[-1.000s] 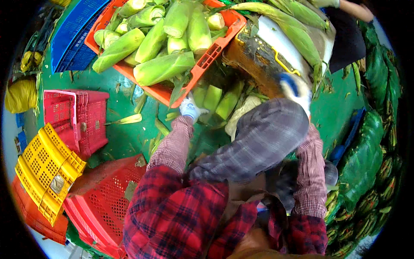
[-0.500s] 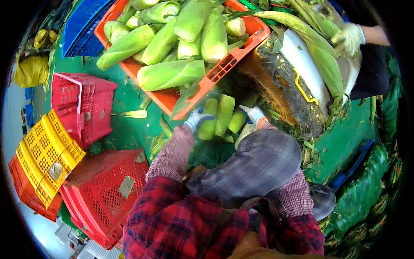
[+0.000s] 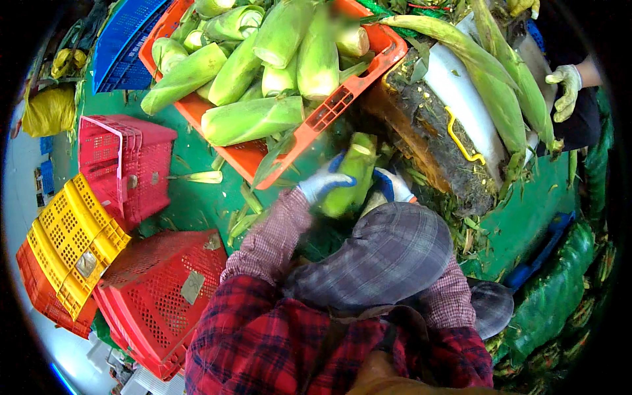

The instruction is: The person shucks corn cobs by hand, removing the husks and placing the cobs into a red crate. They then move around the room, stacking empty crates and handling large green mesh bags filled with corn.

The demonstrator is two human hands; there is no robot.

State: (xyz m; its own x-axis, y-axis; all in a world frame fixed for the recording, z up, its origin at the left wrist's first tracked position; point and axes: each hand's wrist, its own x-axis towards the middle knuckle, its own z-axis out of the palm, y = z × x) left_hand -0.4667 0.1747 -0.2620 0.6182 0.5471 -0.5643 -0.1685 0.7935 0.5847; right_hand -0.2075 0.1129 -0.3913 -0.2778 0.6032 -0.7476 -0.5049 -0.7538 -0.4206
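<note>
Green ears of corn [image 3: 350, 176], still in their husks, stand bunched together on the ground between my gloved hands. My left hand [image 3: 327, 179], in a white and blue glove, wraps round the bunch from the left, thumb across the front ear. On the other side my right hand [image 3: 395, 185], gloved alike, has its fingers curled against the bunch; my knee hides part of it. How many ears are in the grip cannot be made out. More husked corn [image 3: 253, 122] fills an orange crate [image 3: 296, 141] just beyond my left hand.
Pink [image 3: 128, 161], yellow [image 3: 72, 230] and red [image 3: 164, 283] crates stand at left, a blue crate [image 3: 128, 46] farther back. Beyond my right hand is a debris-covered block with a yellow handle [image 3: 461, 135] and long corn ears [image 3: 484, 92]. A co-worker's gloved hand [image 3: 567, 89] is at right.
My hands have come together, pressing the separate ears into one bunch; the left moved right. The co-worker's hand has let go of the long ear and drawn back to the right.
</note>
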